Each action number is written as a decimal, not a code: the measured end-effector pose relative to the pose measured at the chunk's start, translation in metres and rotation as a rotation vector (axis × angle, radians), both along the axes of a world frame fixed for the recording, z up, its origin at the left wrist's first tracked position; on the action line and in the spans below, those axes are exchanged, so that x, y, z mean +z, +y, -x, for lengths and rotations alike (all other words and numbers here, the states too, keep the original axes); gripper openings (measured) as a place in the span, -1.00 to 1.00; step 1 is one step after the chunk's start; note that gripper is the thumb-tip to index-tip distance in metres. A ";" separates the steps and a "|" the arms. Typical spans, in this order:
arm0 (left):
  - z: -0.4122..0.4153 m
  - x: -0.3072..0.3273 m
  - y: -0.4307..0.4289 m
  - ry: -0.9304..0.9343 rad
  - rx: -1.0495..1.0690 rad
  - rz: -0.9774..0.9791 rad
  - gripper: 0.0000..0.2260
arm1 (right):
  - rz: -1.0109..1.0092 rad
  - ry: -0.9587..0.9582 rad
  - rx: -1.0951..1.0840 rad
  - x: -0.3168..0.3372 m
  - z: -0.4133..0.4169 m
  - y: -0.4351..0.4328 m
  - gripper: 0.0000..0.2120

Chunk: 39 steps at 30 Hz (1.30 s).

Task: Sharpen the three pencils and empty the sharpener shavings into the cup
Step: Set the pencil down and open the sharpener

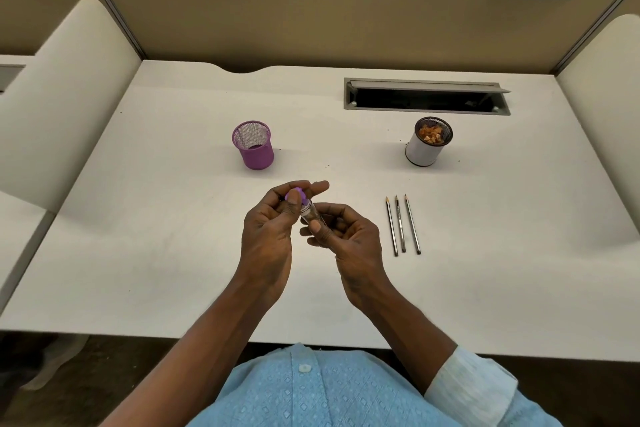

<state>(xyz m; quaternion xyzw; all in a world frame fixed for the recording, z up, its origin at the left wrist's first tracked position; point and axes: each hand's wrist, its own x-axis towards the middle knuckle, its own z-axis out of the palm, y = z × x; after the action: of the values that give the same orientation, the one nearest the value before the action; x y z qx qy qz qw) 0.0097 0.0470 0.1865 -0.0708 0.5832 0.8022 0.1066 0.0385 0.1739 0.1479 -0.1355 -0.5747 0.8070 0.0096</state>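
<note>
Sharpener point(306, 210), a clear barrel with a purple cap point(295, 195), is held in both our hands above the middle of the desk point(173, 218). We cannot make out what the barrel holds. Far left of it stands a purple mesh cup point(254, 146), upright, and inside it we see only its mesh wall and a dark bottom. Far right stands a white cup point(424, 149), upright, holding orange-brown shavings point(431, 135).

Our left hand point(266, 232) pinches the cap between thumb and curled fingers, with the forefinger stretched out beyond it. Our right hand point(346, 239) curls round the barrel, thumb pressed on its near side. Both forearms reach forward over the desk edge.

The sharpener's long axis is tilted, cap end away from us and to the left, barrel end toward us and to the right. Three pencils point(401, 224) lie side by side just right of our right hand, tips pointing away from us.
</note>
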 end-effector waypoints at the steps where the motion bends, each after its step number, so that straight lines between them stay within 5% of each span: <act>1: 0.000 0.001 0.000 -0.006 0.004 -0.004 -0.60 | -0.002 0.004 0.001 -0.001 0.000 0.000 -0.77; 12: 0.003 0.001 -0.002 -0.156 0.050 -0.149 -0.75 | 0.020 -0.008 0.012 -0.005 -0.001 -0.002 -0.75; 28: -0.010 0.005 -0.001 -0.007 0.011 0.122 -0.83 | 0.096 -0.046 0.112 -0.014 -0.007 -0.003 -0.77; 36: -0.017 0.009 0.002 -0.022 0.065 0.097 -0.64 | 0.033 -0.040 0.053 -0.015 -0.014 -0.007 -0.75; 39: -0.020 0.009 0.003 -0.040 0.082 0.069 -0.73 | 0.025 -0.034 0.035 -0.015 -0.017 -0.007 -0.76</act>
<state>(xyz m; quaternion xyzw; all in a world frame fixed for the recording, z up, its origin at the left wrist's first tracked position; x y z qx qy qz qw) 0.0296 0.0499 0.1958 -0.1140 0.6050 0.7837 0.0827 0.0551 0.1669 0.1328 -0.1391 -0.5668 0.8119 -0.0162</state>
